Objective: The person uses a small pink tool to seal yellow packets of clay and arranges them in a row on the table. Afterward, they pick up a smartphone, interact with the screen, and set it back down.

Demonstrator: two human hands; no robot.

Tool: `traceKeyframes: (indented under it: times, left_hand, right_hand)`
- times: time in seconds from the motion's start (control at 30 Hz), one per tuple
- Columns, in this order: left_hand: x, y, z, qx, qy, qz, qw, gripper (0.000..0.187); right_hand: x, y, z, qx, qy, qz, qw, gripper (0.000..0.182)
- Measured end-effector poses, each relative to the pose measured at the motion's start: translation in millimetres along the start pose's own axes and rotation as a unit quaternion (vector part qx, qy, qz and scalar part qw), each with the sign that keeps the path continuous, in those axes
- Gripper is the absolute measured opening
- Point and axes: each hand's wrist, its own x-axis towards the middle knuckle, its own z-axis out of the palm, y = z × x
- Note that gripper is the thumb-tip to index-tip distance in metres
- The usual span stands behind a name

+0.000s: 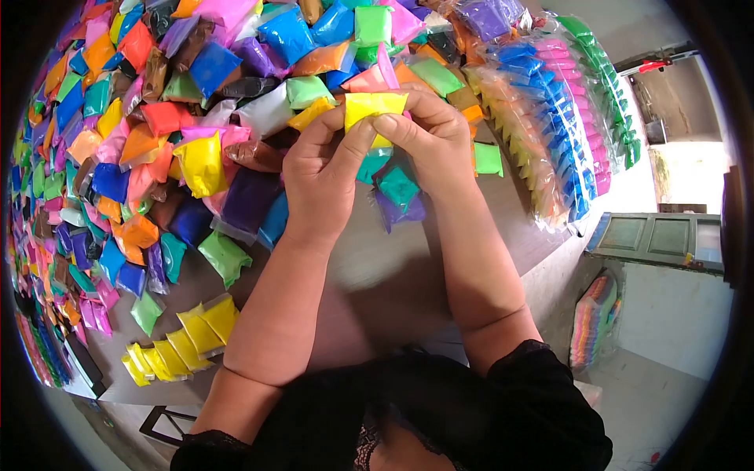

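Note:
A small yellow packet (375,106) is pinched between both hands, thumbs on its near face and fingers behind it. My left hand (323,161) grips its left side, and my right hand (428,129) grips its right side. Below and behind them, a teal packet (398,188) lies over a purple packet (404,213) on the table. Near my left forearm, a row of overlapping yellow packets (181,345) rests on the table. Another yellow packet (202,165) sits on the heap to the left of my left hand.
A large heap of multicoloured packets (141,149) covers the left and far side of the table (369,267). Long clear bags of orange, blue, pink and green packets (550,118) lie at the right. Beyond the table's right edge, a bag of colourful packets (594,322) stands lower down.

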Motion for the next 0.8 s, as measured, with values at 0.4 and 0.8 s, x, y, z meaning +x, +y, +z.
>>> traceKeyframes:
  times: [0.4,0.8]
  left_hand:
    - [0,0,2,-0.012,0.000,-0.014,1.000,0.026]
    - [2,2,2,-0.036,0.040,-0.005,0.999,0.026]
  right_hand:
    - [-3,-2,5,0.026,0.063,0.008,0.998,0.015]
    - [0,0,3,-0.074,-0.009,-0.036,0.997,0.014]
